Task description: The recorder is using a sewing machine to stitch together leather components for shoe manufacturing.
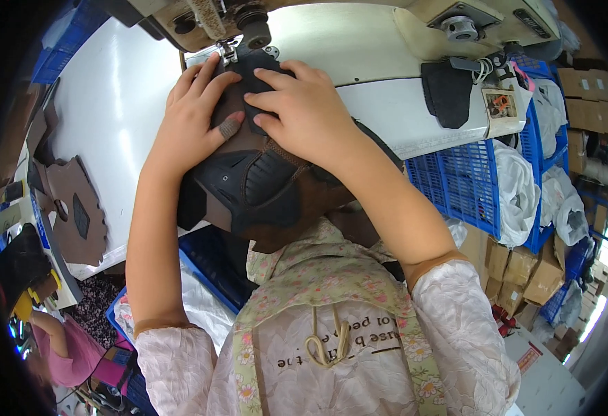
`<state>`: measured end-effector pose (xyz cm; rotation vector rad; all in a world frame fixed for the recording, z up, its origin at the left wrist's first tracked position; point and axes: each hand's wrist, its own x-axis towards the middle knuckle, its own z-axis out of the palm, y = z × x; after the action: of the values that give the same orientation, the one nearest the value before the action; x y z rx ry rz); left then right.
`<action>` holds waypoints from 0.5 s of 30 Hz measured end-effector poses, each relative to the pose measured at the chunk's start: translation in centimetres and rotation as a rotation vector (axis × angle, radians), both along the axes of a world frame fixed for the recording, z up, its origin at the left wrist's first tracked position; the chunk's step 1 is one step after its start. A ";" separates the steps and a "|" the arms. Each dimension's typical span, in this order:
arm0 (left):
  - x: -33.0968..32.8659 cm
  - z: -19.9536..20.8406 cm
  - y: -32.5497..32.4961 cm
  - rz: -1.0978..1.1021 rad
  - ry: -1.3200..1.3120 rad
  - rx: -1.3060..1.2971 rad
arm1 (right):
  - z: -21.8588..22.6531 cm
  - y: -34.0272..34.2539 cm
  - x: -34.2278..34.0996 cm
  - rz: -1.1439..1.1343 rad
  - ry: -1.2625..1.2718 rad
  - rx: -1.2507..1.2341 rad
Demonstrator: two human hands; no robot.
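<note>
Left hand [194, 114], fingers spread, lies on the brown-black piece [248, 187]; right hand [304, 111], fingers apart, rests on its black patch [245, 80] near the presser foot [227, 53]

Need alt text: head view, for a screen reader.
A person's left hand and right hand lie spread on a brown-and-black stitched piece at a sewing machine's presser foot. A cut brown piece lies at left on the white table; blue crates stand at right.

There are two foreground hands [198, 104], one sewing machine [193, 26], one stitched workpiece [266, 182] and one apron [324, 295]
</note>
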<state>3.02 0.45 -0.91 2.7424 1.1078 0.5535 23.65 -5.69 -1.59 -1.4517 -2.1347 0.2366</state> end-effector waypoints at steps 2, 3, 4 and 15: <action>-0.1 -0.3 0.1 0.014 -0.021 0.014 | 0.3 -0.1 0.1 0.015 0.027 -0.015; -0.2 -0.4 0.0 0.023 -0.047 0.027 | 0.3 -0.2 0.2 0.029 0.052 -0.021; -0.3 -0.3 -0.2 0.030 -0.041 0.033 | 0.4 -0.3 0.3 0.045 0.078 -0.026; 0.7 -0.3 -4.3 0.287 0.137 0.038 | 0.9 -1.9 0.9 0.116 -0.063 -0.039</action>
<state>3.77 -3.88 -1.23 2.7037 1.5540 0.4275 24.53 -7.57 -0.68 -1.3755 -2.2804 0.2801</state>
